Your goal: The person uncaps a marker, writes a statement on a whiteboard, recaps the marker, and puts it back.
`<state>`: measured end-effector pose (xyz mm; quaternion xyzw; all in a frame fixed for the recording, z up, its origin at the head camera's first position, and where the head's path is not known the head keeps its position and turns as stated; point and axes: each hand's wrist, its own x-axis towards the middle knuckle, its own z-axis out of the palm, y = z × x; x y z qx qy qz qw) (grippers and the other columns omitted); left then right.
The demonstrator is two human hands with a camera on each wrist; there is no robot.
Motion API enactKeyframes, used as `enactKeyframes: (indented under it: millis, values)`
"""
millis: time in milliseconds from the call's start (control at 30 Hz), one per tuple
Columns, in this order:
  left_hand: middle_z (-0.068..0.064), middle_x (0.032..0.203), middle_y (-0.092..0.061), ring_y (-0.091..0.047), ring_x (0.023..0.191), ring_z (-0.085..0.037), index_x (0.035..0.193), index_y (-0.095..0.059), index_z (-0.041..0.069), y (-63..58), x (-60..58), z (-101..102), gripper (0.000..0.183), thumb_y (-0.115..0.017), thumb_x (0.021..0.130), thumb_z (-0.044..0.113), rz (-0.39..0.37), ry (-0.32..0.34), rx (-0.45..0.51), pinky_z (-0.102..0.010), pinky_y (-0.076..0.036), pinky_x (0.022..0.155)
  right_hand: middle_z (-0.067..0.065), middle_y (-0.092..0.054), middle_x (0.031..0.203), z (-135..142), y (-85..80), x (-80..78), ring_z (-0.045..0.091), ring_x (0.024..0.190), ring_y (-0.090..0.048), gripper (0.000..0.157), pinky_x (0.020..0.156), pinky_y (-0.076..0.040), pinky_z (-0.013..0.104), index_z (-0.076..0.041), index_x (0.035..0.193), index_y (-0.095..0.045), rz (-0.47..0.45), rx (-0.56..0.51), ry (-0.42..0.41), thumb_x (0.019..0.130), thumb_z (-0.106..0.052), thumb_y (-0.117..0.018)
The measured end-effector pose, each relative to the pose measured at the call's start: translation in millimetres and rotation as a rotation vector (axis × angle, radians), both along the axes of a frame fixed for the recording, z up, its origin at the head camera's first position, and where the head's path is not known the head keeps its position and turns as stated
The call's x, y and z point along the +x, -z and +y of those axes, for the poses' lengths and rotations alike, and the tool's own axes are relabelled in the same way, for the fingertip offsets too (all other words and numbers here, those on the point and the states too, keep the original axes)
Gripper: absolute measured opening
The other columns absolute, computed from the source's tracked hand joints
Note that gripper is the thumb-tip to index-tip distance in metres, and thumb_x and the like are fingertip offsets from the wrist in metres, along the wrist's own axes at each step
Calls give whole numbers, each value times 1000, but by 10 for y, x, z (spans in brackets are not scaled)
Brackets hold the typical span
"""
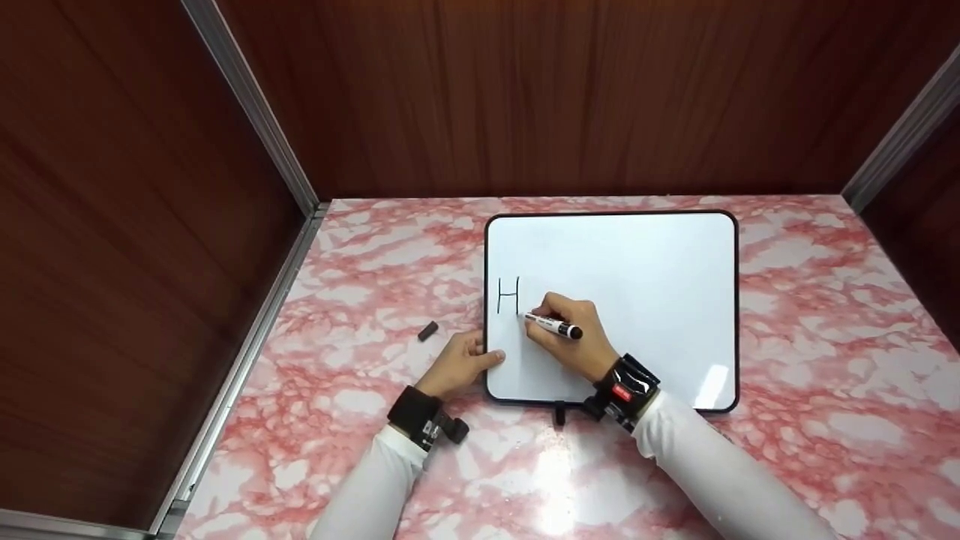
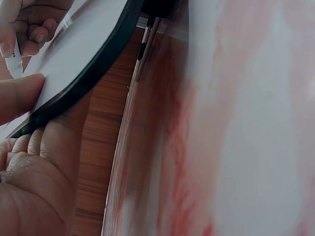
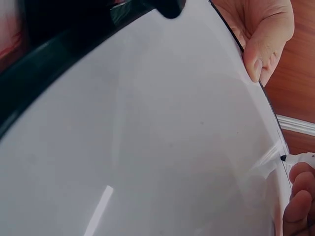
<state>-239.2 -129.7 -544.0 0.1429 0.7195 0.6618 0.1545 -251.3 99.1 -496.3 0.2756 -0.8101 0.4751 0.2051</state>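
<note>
Our L hand (image 1: 459,365) grips the whiteboard's (image 1: 637,292) near edge, thumb on top, fingers under; our R hand (image 1: 576,330), curled over the board, pinches a marker (image 1: 553,325), tip by a blk "H" (image 1: 508,295) to its L. Sm. dk cylinder (image 1: 427,331) lies on worktop (image 1: 375,281) just beyond our L hand.

The board (image 1: 652,300) was white, black-rimmed; the marker (image 1: 552,325), white and black; the table (image 1: 817,352), marbled red and white.
</note>
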Motion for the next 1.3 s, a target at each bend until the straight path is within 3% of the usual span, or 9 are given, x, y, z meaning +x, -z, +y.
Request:
enactKeyframes:
  millis: [167, 300, 567, 967, 1300]
  values:
    - [-32, 126, -75, -78, 107, -25, 137, -64, -14, -21, 10, 8, 38, -65, 102, 0, -4, -4, -5, -37, -67, 93, 7, -77, 73, 30, -11, -17, 1, 58, -54, 13, 53, -41, 12, -4, 79, -67, 41, -33, -9, 84, -3, -79]
    - [-32, 125, -75, -78, 103, -20, 137, -64, -15, -16, 0, 13, 38, -65, 101, -1, -8, -7, -3, -35, -67, 92, 6, -76, 71, 46, -16, -45, 2, 58, -53, 14, 53, -40, 11, -4, 78, -66, 78, -56, 21, 84, -2, -78]
    - [-36, 121, -75, -76, 97, -11, 133, -63, -20, 2, -22, 8, 36, -63, 101, -3, 25, 21, 16, -27, -66, 88, 4, -74, 69, 46, -6, -64, 3, 58, -51, 15, 53, -38, 12, -5, 77, -65, 71, -59, 49, 85, -2, -78]
    - [-33, 123, -75, -77, 100, -16, 135, -64, -16, -5, -16, 14, 36, -64, 102, -2, 2, 5, 10, -32, -67, 90, 4, -73, 67, 82, 4, -45, 3, 57, -49, 16, 53, -35, 11, -6, 75, -65, 72, -75, 65, 83, -1, -77]
    - [-33, 121, -76, -77, 96, -14, 135, -63, -18, 11, -15, -16, 36, -64, 103, -1, 15, 7, 9, -30, -67, 88, 4, -72, 66, 129, -12, -46, 2, 56, -48, 16, 52, -35, 11, -6, 75, -66, 66, -95, 103, 83, 0, -78]
